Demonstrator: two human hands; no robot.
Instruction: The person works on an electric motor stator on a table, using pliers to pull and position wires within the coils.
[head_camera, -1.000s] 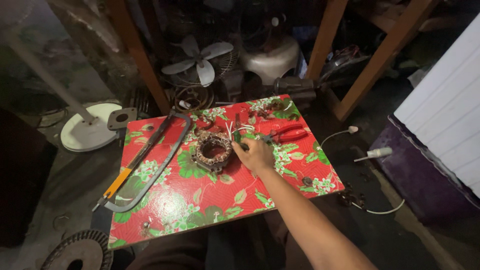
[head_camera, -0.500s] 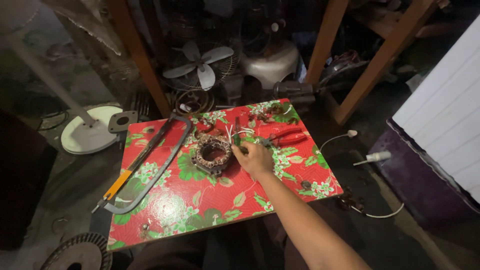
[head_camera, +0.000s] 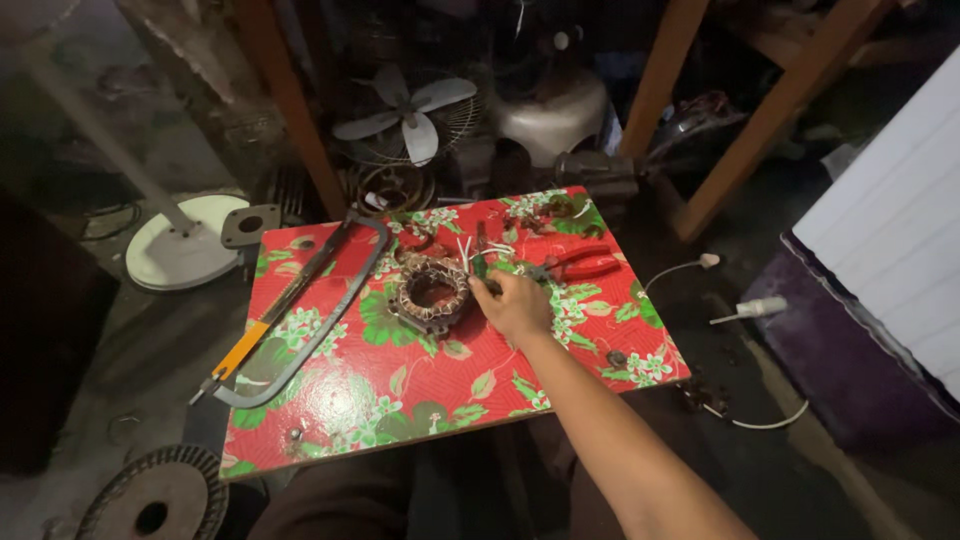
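Nearest the camera, a grinding disc (head_camera: 150, 505) lies on the floor just off the table's (head_camera: 400, 400) front left corner. Right hand (head_camera: 515, 305) reaches across the flowered table; its grip is narrow, fingers curled around a small green-handled tool at the stator (head_camera: 432, 293), which sits mid-table with white leads sticking up behind it. Left hand not in view. Against the two earlier pictures: hand and stator sit in about the same spot, only the view has shifted a little; work at the leads appears ongoing. Left of the stator a hacksaw (head_camera: 290, 320) lies diagonally, its orange handle overhanging the left edge. Red pliers (head_camera: 580, 265) lie just beyond the hand. Front half of the table is bare; the right edge is near. Beyond, fan blades (head_camera: 405, 105) and a white fan base (head_camera: 185, 245) crowd the floor.
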